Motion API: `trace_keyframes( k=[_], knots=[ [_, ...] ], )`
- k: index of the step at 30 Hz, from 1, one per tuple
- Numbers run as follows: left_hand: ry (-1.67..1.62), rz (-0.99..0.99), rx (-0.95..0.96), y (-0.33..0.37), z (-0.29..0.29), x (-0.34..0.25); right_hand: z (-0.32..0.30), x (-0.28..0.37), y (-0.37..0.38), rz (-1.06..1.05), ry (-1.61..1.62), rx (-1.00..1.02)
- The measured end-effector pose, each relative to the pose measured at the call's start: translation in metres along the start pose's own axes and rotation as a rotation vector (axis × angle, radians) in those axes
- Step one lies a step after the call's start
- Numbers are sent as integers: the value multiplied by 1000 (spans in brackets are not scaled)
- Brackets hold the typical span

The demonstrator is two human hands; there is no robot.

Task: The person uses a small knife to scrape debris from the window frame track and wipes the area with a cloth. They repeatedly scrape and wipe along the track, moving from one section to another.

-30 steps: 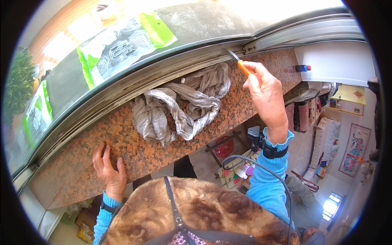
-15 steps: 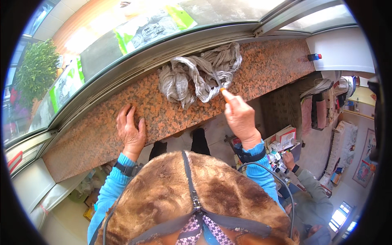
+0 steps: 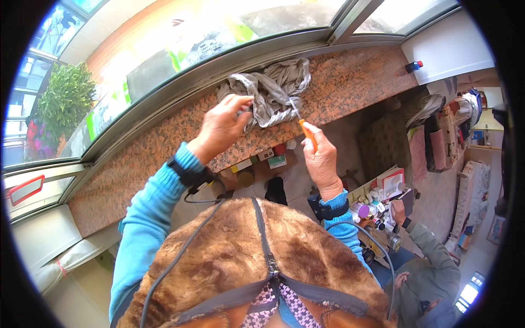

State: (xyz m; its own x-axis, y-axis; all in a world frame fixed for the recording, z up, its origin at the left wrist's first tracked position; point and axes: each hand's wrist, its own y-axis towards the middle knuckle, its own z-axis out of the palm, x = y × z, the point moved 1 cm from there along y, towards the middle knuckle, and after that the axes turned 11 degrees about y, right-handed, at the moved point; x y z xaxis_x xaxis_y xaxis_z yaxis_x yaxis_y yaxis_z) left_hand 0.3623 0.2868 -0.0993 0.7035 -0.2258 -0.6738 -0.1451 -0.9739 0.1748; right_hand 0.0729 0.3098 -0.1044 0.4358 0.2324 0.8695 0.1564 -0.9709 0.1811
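A crumpled grey-white cloth [image 3: 283, 82] lies in twisted folds on the speckled red-brown granite sill [image 3: 350, 82]. At its left end, my left hand [image 3: 223, 127] is closed on the folds with bent fingers; the fingertips are partly hidden. On the right, my right hand [image 3: 321, 162] grips a slim tool by its orange handle [image 3: 308, 134]. Its thin metal shaft points away from me and touches the cloth's right folds. I cannot tell from the tip what kind of tool it is.
A metal window frame [image 3: 213, 63] borders the sill's far side. A small dark bottle with a red cap [image 3: 414, 66] is at its right end. Below right, a person's hand [image 3: 398, 210] is beside several bottles and boxes [image 3: 367, 208]. A dark cable [image 3: 180, 240] runs over my fur garment.
My left hand has left the bare sill and moved right and away from me to the cloth. My right hand still holds the tool against the cloth. The view has shifted slightly.
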Motion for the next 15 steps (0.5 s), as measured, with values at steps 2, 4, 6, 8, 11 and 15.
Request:
trace_keyframes(
  k=[2,4,6,8,11,15],
  knots=[
    [110,67,42,30,31,-12,1,-3,-3,75,69,19],
    [200,150,-20,52,57,-17,-1,-6,-5,131,142,23],
    [278,80,48,63,77,-14,-5,-10,-7,240,241,31],
    [244,65,41,66,87,-9,-9,-16,-7,338,393,52],
    [187,69,12,63,90,-2,-16,-24,-6,423,664,75],
    [117,91,-16,56,83,-1,-21,-28,1,399,824,133]
  ],
)
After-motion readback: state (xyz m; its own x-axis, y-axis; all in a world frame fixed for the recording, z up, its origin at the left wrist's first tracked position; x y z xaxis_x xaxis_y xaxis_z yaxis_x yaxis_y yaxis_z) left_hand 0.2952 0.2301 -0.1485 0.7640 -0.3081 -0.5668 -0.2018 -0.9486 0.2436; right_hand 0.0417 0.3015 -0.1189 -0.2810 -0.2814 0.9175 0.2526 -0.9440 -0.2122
